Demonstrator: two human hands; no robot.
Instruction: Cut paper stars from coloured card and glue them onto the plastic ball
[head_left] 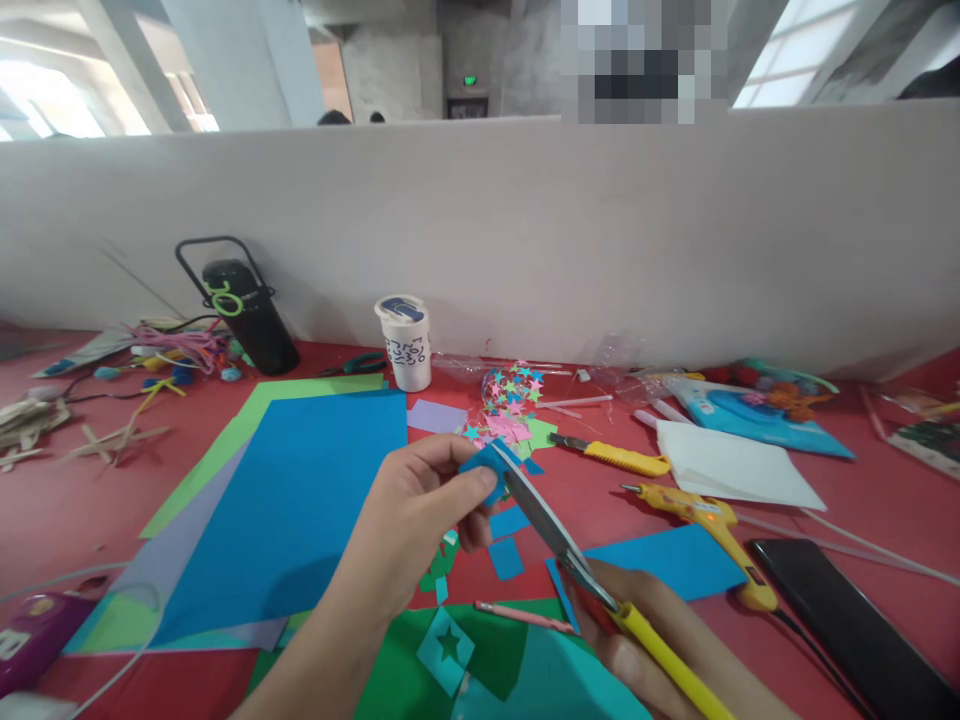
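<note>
My left hand (429, 500) pinches a small piece of blue paper (487, 462) between thumb and fingers. In my right hand (645, 610) are scissors (551, 525) with yellow and red handles, their blade tips at the blue piece's edge. Below the hands lie small cut blue paper pieces (506, 558), a pink pencil (525, 617) and a teal paper square with a star-shaped hole (447, 650). A larger blue strip (667, 562) sits partly behind my right hand. Beyond the fingers is a pile of coloured paper stars (514, 390).
Blue sheets (300, 490) lie on the left. A black bottle (247, 310) and a white cup (406, 345) stand by the white partition (480, 220). At right are a yellow utility knife (622, 456), a glue gun (705, 515) and a phone (847, 625).
</note>
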